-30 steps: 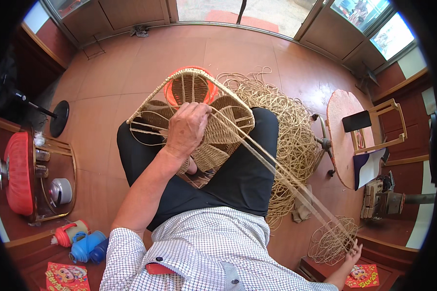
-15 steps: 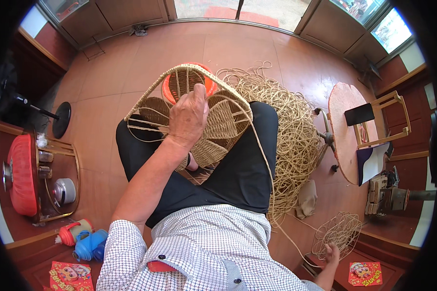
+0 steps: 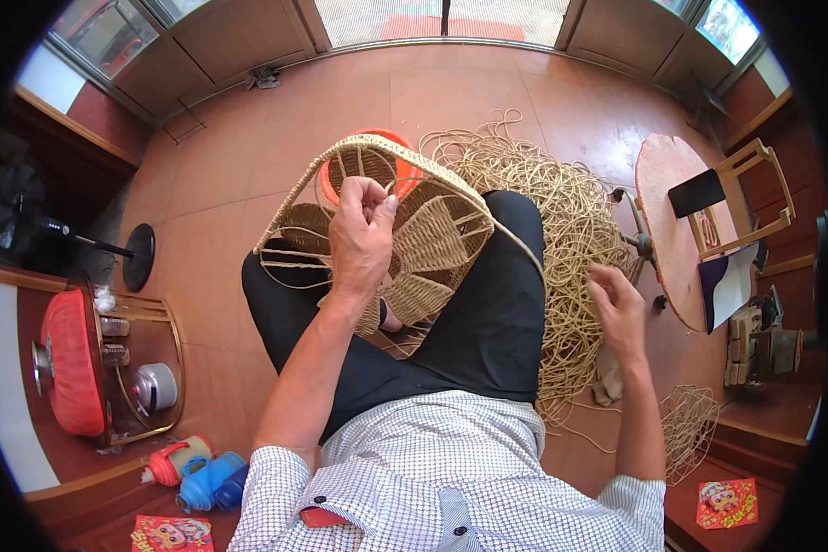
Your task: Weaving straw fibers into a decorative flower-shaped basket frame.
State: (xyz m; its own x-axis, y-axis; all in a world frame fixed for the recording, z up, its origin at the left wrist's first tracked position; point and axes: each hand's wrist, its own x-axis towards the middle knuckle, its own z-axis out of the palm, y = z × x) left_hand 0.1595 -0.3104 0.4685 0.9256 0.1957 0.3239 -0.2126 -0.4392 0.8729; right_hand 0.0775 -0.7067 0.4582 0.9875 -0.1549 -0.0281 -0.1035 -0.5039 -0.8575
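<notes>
A woven cord basket (image 3: pixel 430 232) with petal-shaped panels rests tilted across my thighs, its wrapped rim arching away from me. My left hand (image 3: pixel 363 237) is inside the frame, thumb and fingers pinched on a strand of straw-coloured cord near the far rim. From the basket's right corner a length of cord (image 3: pixel 522 247) runs down over my right thigh. My right hand (image 3: pixel 619 308) is raised over the right side of the cord pile (image 3: pixel 561 230), its thumb and fingers apart, and no cord shows in it.
Behind the basket stands an orange-red bucket (image 3: pixel 326 179). A round pinkish board (image 3: pixel 672 239) on a wheeled stand is to the right, beside a wooden frame (image 3: pixel 782 198). On the left are a rack with a red cover (image 3: pixel 72 363) and blue bottles (image 3: pixel 209 480).
My right hand has swung up and inward from the lower right to beside my right thigh. My left hand remains at the basket, and the view has shifted slightly.
</notes>
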